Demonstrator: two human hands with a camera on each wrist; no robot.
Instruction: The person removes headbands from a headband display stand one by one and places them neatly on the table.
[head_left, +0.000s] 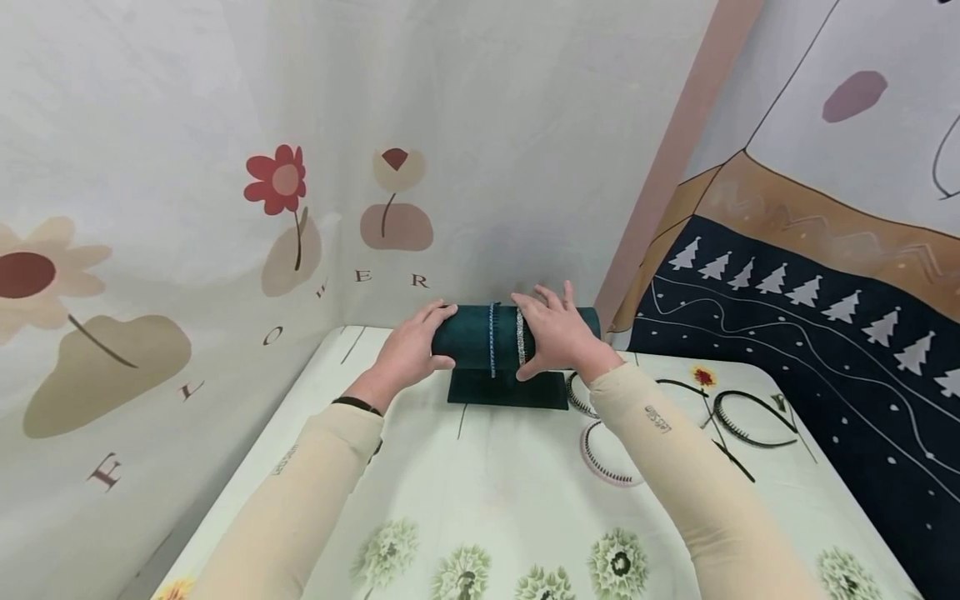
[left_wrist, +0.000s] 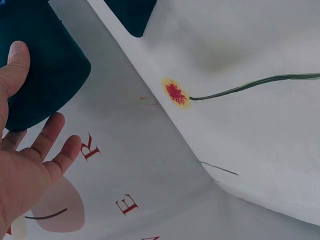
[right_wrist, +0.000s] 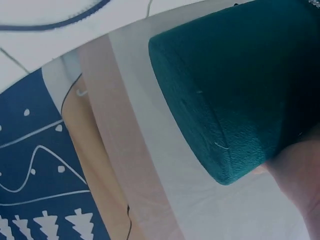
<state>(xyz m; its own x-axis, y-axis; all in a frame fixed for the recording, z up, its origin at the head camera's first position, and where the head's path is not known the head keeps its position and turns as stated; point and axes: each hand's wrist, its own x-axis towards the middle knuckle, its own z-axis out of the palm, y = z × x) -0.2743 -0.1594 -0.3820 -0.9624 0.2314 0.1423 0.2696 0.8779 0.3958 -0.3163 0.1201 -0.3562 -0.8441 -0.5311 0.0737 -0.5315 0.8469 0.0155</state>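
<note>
A dark green velvet bracelet stand, a horizontal roll on a flat base, stands on the table near the back wall. My left hand grips the roll's left end, the thumb in front and fingers behind. In the left wrist view that thumb lies across the velvet. A blue braided bracelet runs over the roll near its middle. Right of it is a sparkling silver bracelet. My right hand holds this one, index finger at the top and thumb at the bottom, other fingers spread.
Several dark toothed headbands, among them one at the right, lie on the table to the right. A pink-edged headband is closer, partly behind my right sleeve. The white flower-print tablecloth stretches toward me. Printed curtains hang behind the table.
</note>
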